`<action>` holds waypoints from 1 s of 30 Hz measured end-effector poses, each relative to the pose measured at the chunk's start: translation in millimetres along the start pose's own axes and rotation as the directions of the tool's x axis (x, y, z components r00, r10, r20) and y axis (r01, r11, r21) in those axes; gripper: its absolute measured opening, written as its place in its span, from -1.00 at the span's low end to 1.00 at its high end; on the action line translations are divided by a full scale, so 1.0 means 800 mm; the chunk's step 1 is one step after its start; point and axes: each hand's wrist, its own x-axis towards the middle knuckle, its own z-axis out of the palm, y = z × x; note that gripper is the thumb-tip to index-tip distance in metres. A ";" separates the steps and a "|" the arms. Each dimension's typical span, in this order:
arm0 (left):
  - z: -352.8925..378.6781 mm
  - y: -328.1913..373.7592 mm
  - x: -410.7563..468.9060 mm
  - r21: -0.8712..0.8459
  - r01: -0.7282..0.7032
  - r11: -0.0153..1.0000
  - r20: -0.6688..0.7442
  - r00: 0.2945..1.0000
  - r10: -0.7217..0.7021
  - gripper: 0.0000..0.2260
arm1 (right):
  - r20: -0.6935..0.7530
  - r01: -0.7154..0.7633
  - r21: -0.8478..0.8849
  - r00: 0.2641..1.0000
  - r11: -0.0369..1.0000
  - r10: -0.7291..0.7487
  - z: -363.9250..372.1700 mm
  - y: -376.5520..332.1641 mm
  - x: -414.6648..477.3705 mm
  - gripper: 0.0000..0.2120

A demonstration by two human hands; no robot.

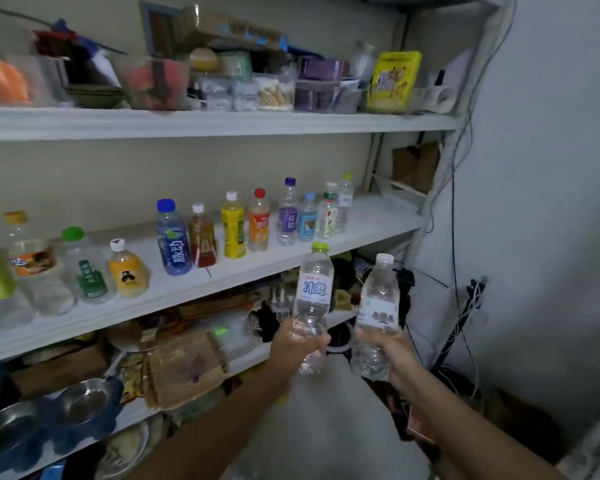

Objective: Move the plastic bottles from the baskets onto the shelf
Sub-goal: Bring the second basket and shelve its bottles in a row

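My left hand (293, 344) grips the lower part of a clear water bottle with a green cap (314, 289), held upright below the front edge of the middle shelf (194, 289). My right hand (394, 355) grips a second clear bottle with a white cap (378, 306), upright beside the first. Several plastic bottles stand in a row on the middle shelf, among them a blue one (172, 239), a yellow one (233, 226) and an orange one (259, 221). No basket shows in view.
The top shelf (222, 124) carries boxes, clear containers and a yellow tin (394, 81). Metal bowls (84, 400), a woven mat (184, 368) and packets fill the lower shelves. Cables hang along the shelf's right post (440, 188) by the wall.
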 end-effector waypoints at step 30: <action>0.297 0.018 0.421 0.055 -0.128 0.990 0.052 0.991 0.125 -0.54 | -0.107 0.092 -0.069 0.989 0.993 -0.099 -0.165 -0.150 0.435 -0.63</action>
